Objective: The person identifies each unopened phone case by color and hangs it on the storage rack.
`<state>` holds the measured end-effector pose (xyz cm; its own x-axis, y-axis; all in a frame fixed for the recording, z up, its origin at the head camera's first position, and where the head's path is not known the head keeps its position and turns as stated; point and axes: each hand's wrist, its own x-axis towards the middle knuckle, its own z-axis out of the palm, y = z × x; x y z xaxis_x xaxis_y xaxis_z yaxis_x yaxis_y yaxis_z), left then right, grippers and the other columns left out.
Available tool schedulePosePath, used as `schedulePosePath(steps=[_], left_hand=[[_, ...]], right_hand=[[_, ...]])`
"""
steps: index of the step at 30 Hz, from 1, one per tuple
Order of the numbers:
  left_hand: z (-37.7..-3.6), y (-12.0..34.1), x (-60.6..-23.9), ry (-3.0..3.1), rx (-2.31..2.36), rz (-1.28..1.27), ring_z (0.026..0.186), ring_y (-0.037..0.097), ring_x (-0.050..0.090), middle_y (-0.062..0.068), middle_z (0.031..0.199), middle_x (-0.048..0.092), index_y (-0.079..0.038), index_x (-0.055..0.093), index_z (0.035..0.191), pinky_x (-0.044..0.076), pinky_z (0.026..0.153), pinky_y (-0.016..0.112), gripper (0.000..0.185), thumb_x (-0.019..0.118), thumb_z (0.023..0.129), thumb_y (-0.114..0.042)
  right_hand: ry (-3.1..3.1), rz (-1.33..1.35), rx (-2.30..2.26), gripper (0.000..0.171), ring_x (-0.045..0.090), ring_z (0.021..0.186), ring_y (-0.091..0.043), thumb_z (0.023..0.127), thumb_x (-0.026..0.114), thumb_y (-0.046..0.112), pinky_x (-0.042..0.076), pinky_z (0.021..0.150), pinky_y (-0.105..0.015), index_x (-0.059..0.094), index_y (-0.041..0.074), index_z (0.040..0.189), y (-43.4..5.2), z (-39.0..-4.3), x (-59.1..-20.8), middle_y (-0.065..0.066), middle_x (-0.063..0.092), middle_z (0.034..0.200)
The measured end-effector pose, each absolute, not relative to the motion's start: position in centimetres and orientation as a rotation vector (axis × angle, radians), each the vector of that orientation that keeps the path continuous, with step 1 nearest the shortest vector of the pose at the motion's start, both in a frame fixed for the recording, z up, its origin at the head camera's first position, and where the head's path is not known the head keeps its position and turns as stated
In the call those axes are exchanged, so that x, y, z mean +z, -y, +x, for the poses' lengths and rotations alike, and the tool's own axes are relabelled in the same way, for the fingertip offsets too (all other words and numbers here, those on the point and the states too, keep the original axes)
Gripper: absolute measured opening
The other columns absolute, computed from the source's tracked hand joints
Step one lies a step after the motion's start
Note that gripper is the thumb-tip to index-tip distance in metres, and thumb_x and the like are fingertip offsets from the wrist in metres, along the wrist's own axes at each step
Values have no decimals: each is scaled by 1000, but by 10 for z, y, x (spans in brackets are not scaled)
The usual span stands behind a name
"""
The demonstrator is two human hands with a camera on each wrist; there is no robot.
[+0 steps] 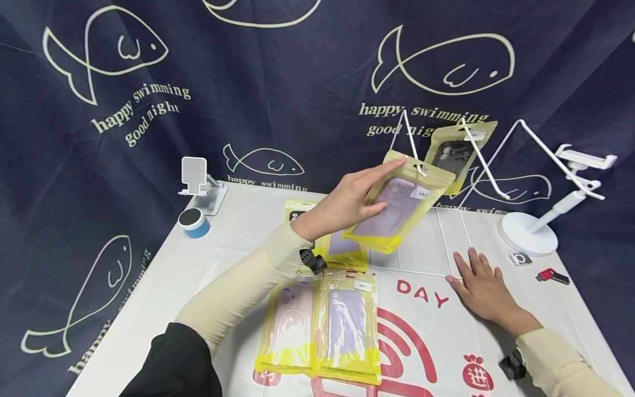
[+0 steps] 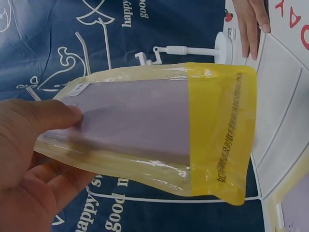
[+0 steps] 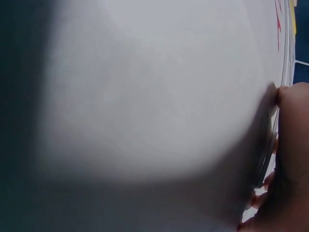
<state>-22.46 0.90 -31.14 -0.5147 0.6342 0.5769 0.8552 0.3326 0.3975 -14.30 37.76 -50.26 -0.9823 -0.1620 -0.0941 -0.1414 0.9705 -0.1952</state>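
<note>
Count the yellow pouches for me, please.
6: held pouch in the left hand; hanging pouch on the rack; on the table, front left pouch, front right pouch, back left pouch, back right pouch; the arm may hide more.

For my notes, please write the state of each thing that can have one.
White rack, standing
Left hand, gripping raised pouch
Raised pouch, tilted near rack
Right hand, palm down
Black-case pouch, hanging on rack
Front pouches, lying side by side
Rear pouches, lying, partly hidden
Phone stand, upright
Phone holder, upright
Blue cylinder, upright
</note>
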Motion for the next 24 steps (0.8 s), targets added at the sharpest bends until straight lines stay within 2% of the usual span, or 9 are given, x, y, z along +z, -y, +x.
schedulePosePath(steps=[8, 15, 20, 24], left_hand=[[-237, -11, -317, 2298, -966, -1226, 119, 16, 59, 10, 149, 53, -6, 37, 154, 45, 104, 22, 74, 73, 89, -9], [-243, -12, -320, 2272, -946, -1224, 91, 16, 55, 12, 143, 57, -4, 36, 153, 45, 83, 19, 71, 65, 88, -2], [-253, -15, -321, 2283, -931, -1209, 85, 16, 54, 13, 138, 58, -4, 33, 155, 45, 79, 20, 73, 63, 89, 0], [-265, -17, -322, 2317, -925, -1162, 84, 16, 55, 11, 138, 59, -7, 32, 156, 46, 81, 21, 74, 64, 90, -1]], right_hand=[[-3012, -236, -301, 78, 8, 147, -59, 104, 36, 54, 9, 109, -80, 18, 3, 159, -378, -143, -505, -36, 7, 162], [-3000, -233, -307, 79, 9, 147, -59, 103, 37, 56, 9, 109, -80, 20, 1, 158, -379, -142, -502, -36, 8, 161], [-2999, -242, -302, 79, 10, 146, -60, 103, 38, 55, 10, 108, -80, 21, 0, 157, -381, -144, -502, -37, 9, 161], [-3004, -261, -302, 77, 11, 145, -61, 103, 39, 52, 12, 107, -80, 23, -1, 157, -382, -145, -502, -38, 10, 160]])
